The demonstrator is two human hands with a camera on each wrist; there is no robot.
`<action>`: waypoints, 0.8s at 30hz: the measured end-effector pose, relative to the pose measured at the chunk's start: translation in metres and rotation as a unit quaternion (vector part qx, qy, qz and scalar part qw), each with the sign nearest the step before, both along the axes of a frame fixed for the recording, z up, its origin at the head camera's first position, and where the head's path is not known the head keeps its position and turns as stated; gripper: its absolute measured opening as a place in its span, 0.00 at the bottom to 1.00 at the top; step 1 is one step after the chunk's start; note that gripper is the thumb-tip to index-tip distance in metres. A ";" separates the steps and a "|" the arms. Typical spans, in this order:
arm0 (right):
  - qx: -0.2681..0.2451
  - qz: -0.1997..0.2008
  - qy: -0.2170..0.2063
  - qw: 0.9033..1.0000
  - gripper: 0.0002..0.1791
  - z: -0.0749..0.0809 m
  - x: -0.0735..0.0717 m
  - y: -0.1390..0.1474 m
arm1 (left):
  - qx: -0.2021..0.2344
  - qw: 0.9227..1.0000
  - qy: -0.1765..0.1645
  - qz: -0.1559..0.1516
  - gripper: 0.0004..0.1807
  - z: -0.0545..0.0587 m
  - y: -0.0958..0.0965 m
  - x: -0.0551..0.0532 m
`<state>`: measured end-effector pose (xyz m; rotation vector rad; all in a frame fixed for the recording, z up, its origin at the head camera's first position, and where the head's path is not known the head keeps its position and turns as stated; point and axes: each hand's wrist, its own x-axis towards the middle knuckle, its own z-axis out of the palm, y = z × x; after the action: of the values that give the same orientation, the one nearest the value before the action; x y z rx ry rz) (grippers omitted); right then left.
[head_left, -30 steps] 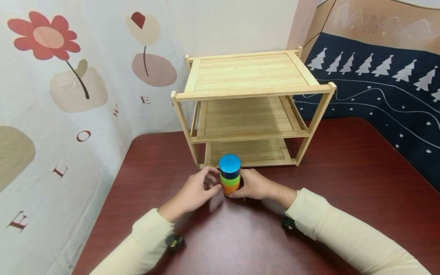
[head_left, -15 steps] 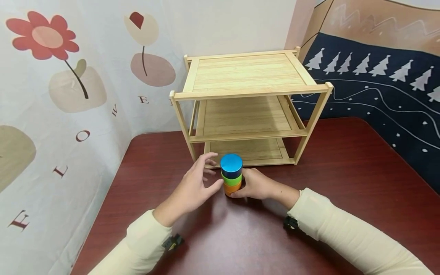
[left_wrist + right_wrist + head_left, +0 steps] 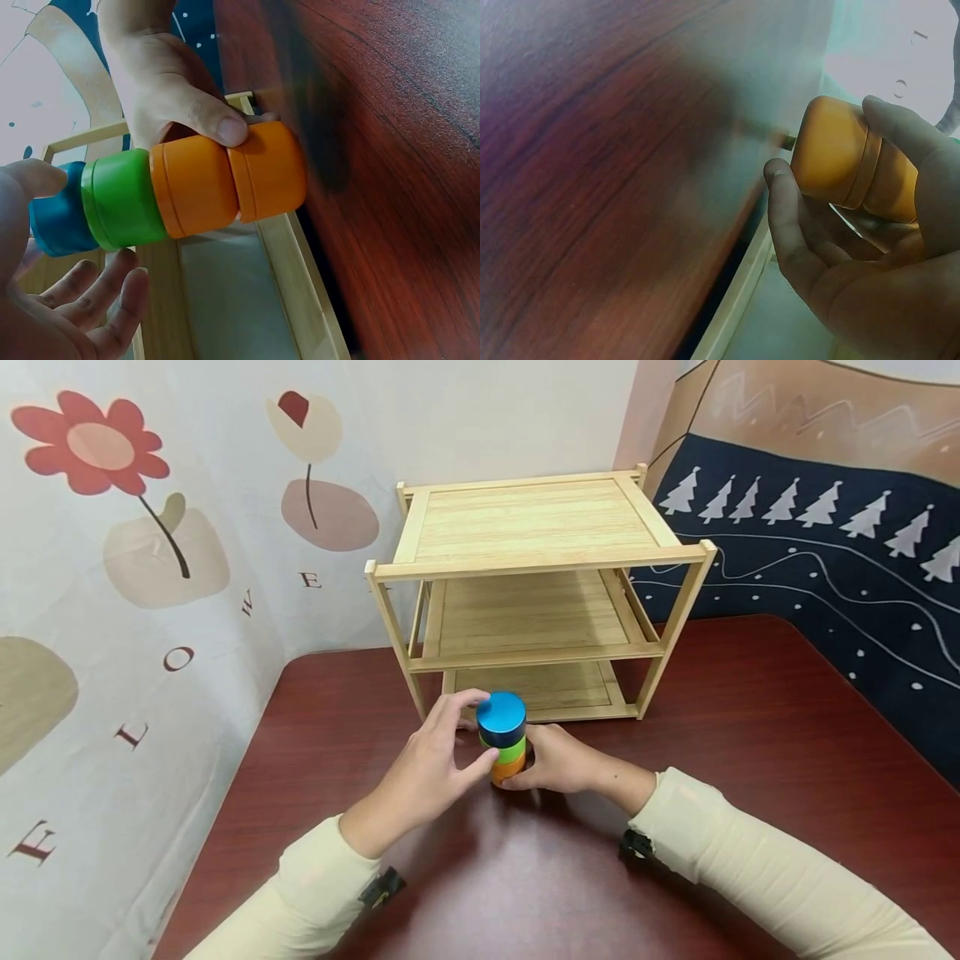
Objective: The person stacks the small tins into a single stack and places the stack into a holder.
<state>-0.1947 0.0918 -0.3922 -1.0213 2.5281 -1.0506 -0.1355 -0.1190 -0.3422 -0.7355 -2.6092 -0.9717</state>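
A column of round stacking cups stands upright in front of the shelf: a blue cup (image 3: 501,717) on top, a green cup (image 3: 126,199) under it, then two orange cups (image 3: 196,184). My right hand (image 3: 558,760) grips the orange part from the right, its thumb across the seam between the orange cups in the left wrist view. From the left, my left hand (image 3: 427,768) curls its thumb and index finger around the blue cup. The left hand's other fingers (image 3: 112,296) are spread beside the green cup. The lowest orange cup (image 3: 829,150) is close over the table.
A three-tier wooden shelf (image 3: 536,560) stands behind the stack, its lower front rail close to the cups. The dark red tabletop (image 3: 315,760) spreads around both arms. A flower-print wall covering (image 3: 247,527) borders the left, and a tree-print covering (image 3: 787,552) the right.
My left hand first lifts and spreads its fingers beside the stack, then closes in on the blue cup. My right hand keeps its hold on the orange cups.
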 end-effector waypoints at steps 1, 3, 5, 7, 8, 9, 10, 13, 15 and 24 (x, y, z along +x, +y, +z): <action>-0.001 0.000 -0.001 1.000 0.31 0.001 0.000 0.000 | -0.003 1.000 0.001 0.000 0.36 0.000 0.001 0.000; -0.004 0.004 0.000 1.000 0.32 0.002 0.001 0.001 | -0.010 1.000 0.004 0.000 0.36 0.001 0.002 0.000; -0.007 0.005 0.001 1.000 0.33 0.005 0.002 0.002 | -0.013 1.000 0.009 -0.001 0.37 0.002 0.002 0.000; -0.012 0.005 0.004 1.000 0.34 0.008 0.003 0.004 | -0.014 1.000 0.015 -0.003 0.37 0.002 0.003 -0.001; -0.014 0.005 0.006 1.000 0.34 0.009 0.003 0.004 | -0.015 1.000 0.019 -0.004 0.37 0.003 0.004 -0.002; -0.014 0.004 0.008 1.000 0.34 0.011 0.004 0.005 | -0.015 1.000 0.023 -0.006 0.37 0.003 0.005 -0.002; -0.017 0.004 0.009 1.000 0.34 0.012 0.004 0.005 | -0.016 0.999 0.027 -0.006 0.37 0.004 0.005 -0.002; -0.020 0.004 0.008 1.000 0.33 0.016 0.003 0.007 | -0.019 0.999 0.035 -0.005 0.39 0.006 0.006 -0.003; -0.020 0.002 0.004 1.000 0.32 0.018 0.003 0.008 | -0.020 0.999 0.037 -0.005 0.41 0.008 0.006 -0.003; -0.023 -0.012 0.021 0.999 0.28 0.029 0.005 0.011 | -0.032 0.998 0.061 -0.010 0.47 0.013 0.008 -0.005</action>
<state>-0.1900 0.1026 -0.3635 -1.0375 2.5677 -1.1108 -0.1406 -0.1113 -0.3292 -0.8103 -2.5414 -0.8252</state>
